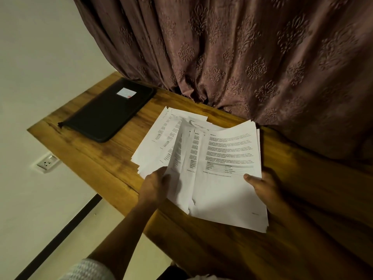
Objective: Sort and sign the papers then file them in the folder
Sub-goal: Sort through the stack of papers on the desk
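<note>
Fingers [160,173] of the left hand [155,184] pinch the near left edge of the fanned papers [222,150]. The right hand [266,188] grips their right side, thumb on the top sheet. The papers spread over the wooden table [90,158]. Far left, well apart, lies the closed black folder [109,112], near a brown curtain [242,57].

You held both arms out forward, left hand [155,181] pinching the papers [226,150], right hand [264,187] gripping them, thumb on top.
</note>
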